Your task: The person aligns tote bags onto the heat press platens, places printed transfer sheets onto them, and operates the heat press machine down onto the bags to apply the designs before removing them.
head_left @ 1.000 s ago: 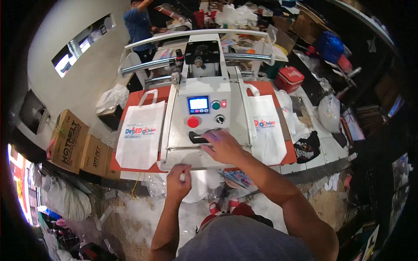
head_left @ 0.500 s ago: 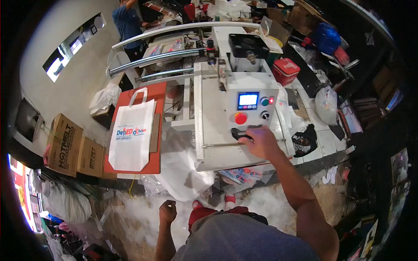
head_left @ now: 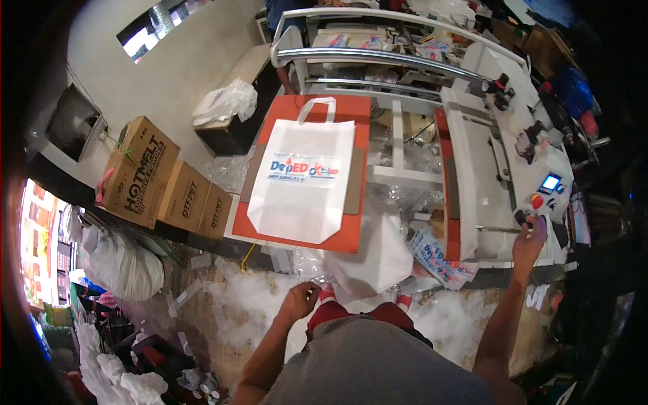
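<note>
My right hand is wrapped round the black handle on the front of a heat press head at the right. A control panel with a lit screen and a red button sits just beyond that hand. My left hand hangs in front of my body with its fingers curled in, and nothing shows in it. On the orange-red platen at the left lies a white tote bag, flat, its printed lettering facing up and its handle pointing away from me.
Cardboard boxes line the left side. Metal rails cross behind the platens. Below the frame, white sheeting and printed sheets hang near my feet. A person stands at the back.
My view has turned left. The press head is farther right of the tote bag's platen, with my right hand still on its handle, and a second red platen edge shows. The bag remains on its platen.
</note>
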The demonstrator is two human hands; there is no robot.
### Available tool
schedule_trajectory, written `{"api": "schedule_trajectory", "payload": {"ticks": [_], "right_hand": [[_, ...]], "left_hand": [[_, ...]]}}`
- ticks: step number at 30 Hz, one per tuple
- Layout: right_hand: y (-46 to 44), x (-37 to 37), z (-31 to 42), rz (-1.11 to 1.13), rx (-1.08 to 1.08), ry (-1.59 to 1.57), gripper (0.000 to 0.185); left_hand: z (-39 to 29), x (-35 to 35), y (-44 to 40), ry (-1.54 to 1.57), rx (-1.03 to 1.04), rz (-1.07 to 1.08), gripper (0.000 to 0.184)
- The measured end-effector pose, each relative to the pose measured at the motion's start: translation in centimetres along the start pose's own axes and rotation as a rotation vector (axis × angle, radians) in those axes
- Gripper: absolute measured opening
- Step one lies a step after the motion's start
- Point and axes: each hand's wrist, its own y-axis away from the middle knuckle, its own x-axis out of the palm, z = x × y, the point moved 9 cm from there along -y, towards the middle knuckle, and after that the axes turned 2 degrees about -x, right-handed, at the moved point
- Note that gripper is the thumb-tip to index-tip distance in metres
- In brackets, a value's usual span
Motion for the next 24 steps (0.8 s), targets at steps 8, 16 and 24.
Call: {"api": "schedule_trajectory", "payload": {"ticks": [8,16,24], "right_hand": [[8.2,11.6,18.7,0.302,0.238,-0.522,0.018],[10.2,26.3,36.9,0.513,0.288,-0.722,0.072],[12.1,28.5,37.0,0.658,0.424,-0.688,0.089]], "left_hand": [[-5.1,-11.9,-9.5,-0.01,0.472,-0.201,0.011],[-12.5,-10.7,-22.5,-0.26,0.634,-0.198,0.024],[-13.6,-8.9,-27.2,-0.406,0.697,-0.18,0.019]]}}
